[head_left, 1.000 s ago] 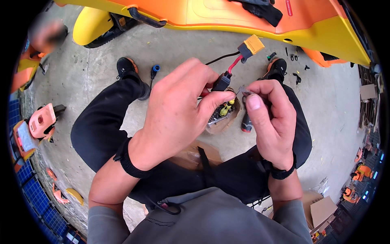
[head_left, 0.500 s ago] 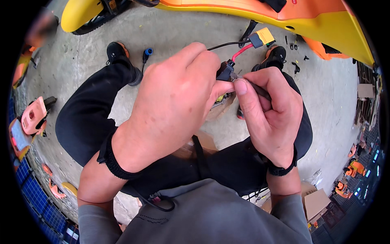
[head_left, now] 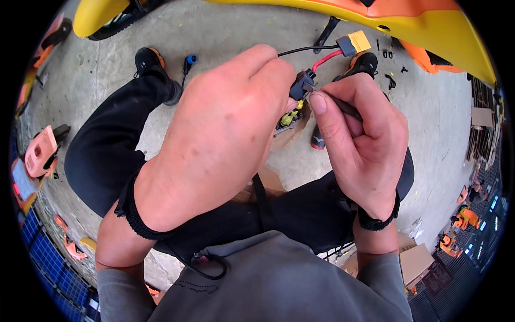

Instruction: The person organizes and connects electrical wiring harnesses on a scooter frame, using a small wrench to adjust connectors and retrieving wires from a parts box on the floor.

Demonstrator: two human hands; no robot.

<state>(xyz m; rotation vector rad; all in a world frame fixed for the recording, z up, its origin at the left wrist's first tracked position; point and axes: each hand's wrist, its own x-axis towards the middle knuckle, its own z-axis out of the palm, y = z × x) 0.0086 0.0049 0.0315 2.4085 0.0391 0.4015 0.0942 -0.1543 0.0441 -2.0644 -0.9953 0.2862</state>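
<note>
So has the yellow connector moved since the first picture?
Yes, the yellow connector sits farther right, closer to the small black parts on the floor.

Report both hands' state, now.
Left hand: closed, holding the small black plastic-looking block on the red wire.
Right hand: closed, pinching a thin dark rod-shaped tool, material unclear.

Holding the connector (head_left: pixel 301 86) between left hand (head_left: pixel 230 115) and right hand (head_left: pixel 370 134). Resting 2 shoes (head_left: pixel 148 63) on the floor (head_left: pixel 445 134), before the vehicle (head_left: pixel 429 40).
</note>
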